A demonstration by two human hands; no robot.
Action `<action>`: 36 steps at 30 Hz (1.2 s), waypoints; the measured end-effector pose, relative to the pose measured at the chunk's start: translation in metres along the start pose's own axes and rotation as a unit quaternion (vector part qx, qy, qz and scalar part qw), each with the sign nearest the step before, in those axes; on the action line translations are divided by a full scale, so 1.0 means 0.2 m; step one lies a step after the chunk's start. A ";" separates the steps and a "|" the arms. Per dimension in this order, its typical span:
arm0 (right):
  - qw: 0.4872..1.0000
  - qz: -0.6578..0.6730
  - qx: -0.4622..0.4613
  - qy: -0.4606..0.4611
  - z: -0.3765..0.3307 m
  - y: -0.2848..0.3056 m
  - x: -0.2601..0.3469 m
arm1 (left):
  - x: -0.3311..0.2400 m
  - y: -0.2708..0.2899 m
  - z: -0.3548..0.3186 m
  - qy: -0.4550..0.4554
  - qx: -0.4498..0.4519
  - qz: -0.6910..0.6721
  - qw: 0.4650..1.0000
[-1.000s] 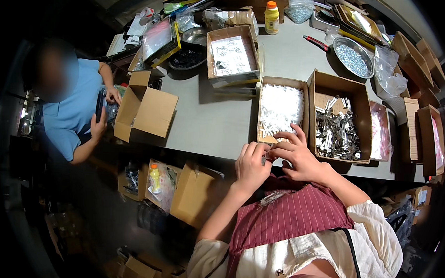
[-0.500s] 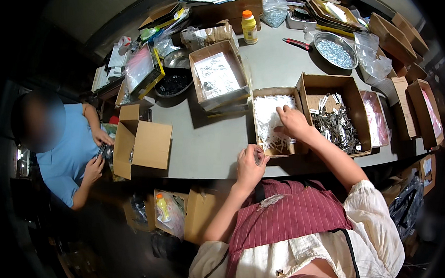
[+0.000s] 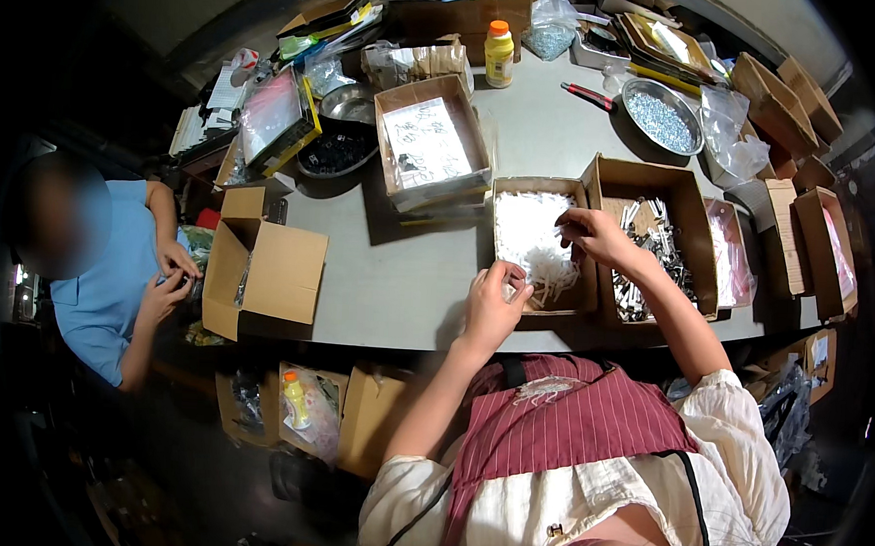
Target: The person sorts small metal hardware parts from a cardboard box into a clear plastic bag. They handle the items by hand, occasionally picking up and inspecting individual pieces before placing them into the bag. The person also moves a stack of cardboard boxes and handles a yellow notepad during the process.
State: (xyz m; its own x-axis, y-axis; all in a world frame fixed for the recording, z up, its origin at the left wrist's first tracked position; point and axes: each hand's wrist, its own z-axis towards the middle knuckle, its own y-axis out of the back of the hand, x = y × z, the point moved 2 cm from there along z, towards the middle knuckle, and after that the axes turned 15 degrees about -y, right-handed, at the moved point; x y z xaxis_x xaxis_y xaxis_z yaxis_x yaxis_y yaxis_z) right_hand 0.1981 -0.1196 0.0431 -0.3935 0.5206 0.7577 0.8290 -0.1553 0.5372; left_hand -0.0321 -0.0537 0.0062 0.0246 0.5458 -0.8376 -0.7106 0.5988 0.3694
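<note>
My left hand point(image 3: 496, 300) is closed at the near left corner of a cardboard box point(image 3: 500, 239) of small white pieces point(image 3: 535, 228). Something small and pale, perhaps clear plastic, shows between its thumb and fingers; its kind is not plain. My right hand point(image 3: 600, 239) hovers above the right side of that box, fingers bent and drawn together. Whatever the fingertips hold is too small to name. Beside it, under my right forearm, stands a deeper box point(image 3: 708, 270) of small metal parts point(image 3: 648, 263), shiny and dark.
A box with a written sheet point(image 3: 426, 141) stands left of the white pieces. Behind are a yellow bottle point(image 3: 499, 61), a red-handled cutter point(image 3: 587, 94) and a metal bowl of silvery bits point(image 3: 662, 120). At left, a co-worker in blue point(image 3: 116, 249) sits by an open carton point(image 3: 286, 271).
My right hand has lifted from among the white pieces and drawn its fingers together. My left hand has shifted slightly up and stays closed. The view has tilted a little.
</note>
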 end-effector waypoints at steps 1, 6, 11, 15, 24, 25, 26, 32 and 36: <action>1.000 0.001 0.007 -0.023 -0.01 0.01 0.00 | 0.00 -0.02 0.01 -0.001 -0.004 0.002 1.000; 1.000 0.005 0.009 -0.017 -0.02 0.05 0.00 | 0.02 -0.10 0.05 0.005 -0.015 0.022 1.000; 0.988 0.143 0.052 0.040 0.01 0.02 -0.08 | 0.00 -0.14 0.06 0.004 -0.020 0.038 0.999; 0.993 0.114 0.034 0.022 -0.01 0.05 -0.09 | 0.01 -0.17 0.07 -0.006 -0.031 0.033 0.999; 0.981 0.056 0.091 0.159 -0.24 0.00 0.12 | -0.08 -0.23 0.13 0.065 -0.015 -0.083 0.994; 0.980 0.111 0.129 0.106 -0.24 0.00 0.11 | -0.09 -0.24 0.13 0.064 -0.021 -0.111 0.992; 0.967 0.189 0.149 0.084 -0.24 0.01 0.11 | -0.07 -0.25 0.13 0.046 -0.034 -0.155 0.986; 0.988 -0.041 -0.047 0.145 -0.18 0.07 0.01 | 0.01 -0.27 0.07 0.033 -0.085 -0.211 0.973; 0.976 0.002 -0.178 0.124 -0.14 0.33 -0.22 | -0.04 -0.21 0.03 0.048 -0.123 -0.210 0.969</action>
State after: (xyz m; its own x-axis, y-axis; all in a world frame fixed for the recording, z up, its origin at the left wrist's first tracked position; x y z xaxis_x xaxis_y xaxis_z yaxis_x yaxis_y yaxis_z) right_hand 0.2590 -0.1753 0.0556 -0.5119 0.3068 0.8024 0.6571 -0.4618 0.5958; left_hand 0.0011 -0.0800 0.0005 0.2910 0.2192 -0.9313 -0.7979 0.5928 -0.1098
